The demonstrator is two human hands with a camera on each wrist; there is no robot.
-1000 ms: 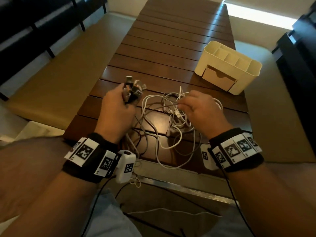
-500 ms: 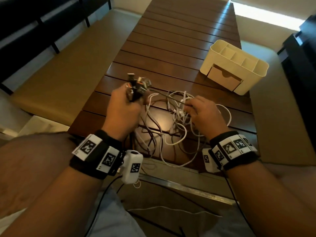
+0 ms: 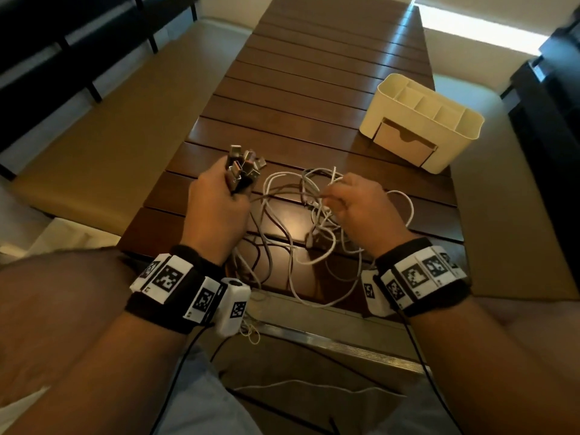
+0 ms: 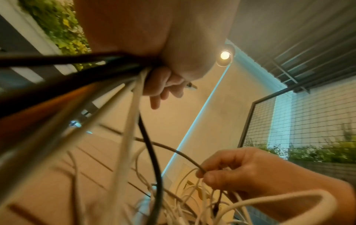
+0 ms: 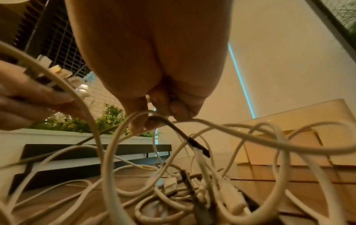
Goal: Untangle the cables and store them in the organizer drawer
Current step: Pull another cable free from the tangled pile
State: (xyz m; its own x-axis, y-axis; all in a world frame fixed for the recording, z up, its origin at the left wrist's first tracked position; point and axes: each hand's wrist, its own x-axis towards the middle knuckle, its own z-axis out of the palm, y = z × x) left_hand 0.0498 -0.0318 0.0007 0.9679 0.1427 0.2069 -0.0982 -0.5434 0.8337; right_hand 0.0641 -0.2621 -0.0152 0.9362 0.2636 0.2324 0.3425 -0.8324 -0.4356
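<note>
On the table (image 3: pixel 314 89), the organizer (image 3: pixel 420 120) sits with its drawer (image 3: pixel 403 142) shut. The cables (image 3: pixel 298 215) lie knotted between both hands. Left hand (image 3: pixel 216 205) clamps the plug ends (image 3: pixel 243 167); right hand (image 3: pixel 361 208) pinches 1 dark strand (image 4: pixel 173 150). Pulling hard could tighten knots.

The head camera looks steeply down over the worktop (image 3: pixel 314 98). Both wrist cameras look upward from close beneath the palms. All views share the cables (image 3: pixel 301 215).
</note>
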